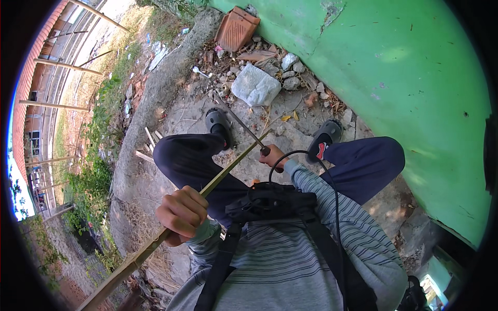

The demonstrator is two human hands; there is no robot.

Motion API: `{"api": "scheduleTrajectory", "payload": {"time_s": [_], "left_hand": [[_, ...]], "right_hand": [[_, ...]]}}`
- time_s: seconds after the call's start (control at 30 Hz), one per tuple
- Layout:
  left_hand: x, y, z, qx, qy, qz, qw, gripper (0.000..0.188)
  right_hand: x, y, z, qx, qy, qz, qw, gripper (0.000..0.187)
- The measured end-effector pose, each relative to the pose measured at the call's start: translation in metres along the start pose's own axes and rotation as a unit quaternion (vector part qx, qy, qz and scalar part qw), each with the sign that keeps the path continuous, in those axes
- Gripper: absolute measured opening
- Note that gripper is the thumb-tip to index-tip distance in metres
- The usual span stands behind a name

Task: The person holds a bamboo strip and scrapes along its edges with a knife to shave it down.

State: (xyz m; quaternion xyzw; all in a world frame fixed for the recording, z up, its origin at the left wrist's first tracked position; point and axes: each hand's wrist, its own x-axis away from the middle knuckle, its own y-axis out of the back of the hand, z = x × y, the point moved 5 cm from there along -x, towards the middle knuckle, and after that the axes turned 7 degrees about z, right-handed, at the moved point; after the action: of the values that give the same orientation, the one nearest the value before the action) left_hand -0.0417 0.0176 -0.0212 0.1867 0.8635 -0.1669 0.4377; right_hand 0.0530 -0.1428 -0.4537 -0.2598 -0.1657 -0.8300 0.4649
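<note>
My left hand (181, 212) is closed in a fist around a long greenish-yellow bamboo strip (224, 173). The strip slants from the lower left edge up to a thin tip between my knees. My right hand (275, 158) grips the dark handle of a long-bladed knife (240, 123). Its narrow grey blade points away to the upper left and crosses the strip close to the tip. I cannot tell whether blade and strip touch there.
Pale split pieces (148, 147) lie left of my left knee. A whitish block (256, 85), rubble and a hollow orange brick (237, 29) lie ahead. A green wall (394, 67) rises on the right, a low concrete ledge (150, 98) on the left. A black cable (336, 207) crosses my right arm.
</note>
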Motion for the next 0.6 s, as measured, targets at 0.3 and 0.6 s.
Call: {"api": "scheduleTrajectory", "payload": {"time_s": [0.3, 0.6], "left_hand": [[0.004, 0.002, -0.002, 0.006, 0.009, -0.008, 1.0, 0.057], [-0.001, -0.009, 0.002, 0.027, 0.023, 0.041, 0.999, 0.062]], "right_hand": [[0.008, 0.002, 0.028, 0.13, 0.041, 0.035, 0.99, 0.03], [-0.014, 0.036, -0.052, 0.13, -0.133, -0.009, 0.982, 0.027]]}}
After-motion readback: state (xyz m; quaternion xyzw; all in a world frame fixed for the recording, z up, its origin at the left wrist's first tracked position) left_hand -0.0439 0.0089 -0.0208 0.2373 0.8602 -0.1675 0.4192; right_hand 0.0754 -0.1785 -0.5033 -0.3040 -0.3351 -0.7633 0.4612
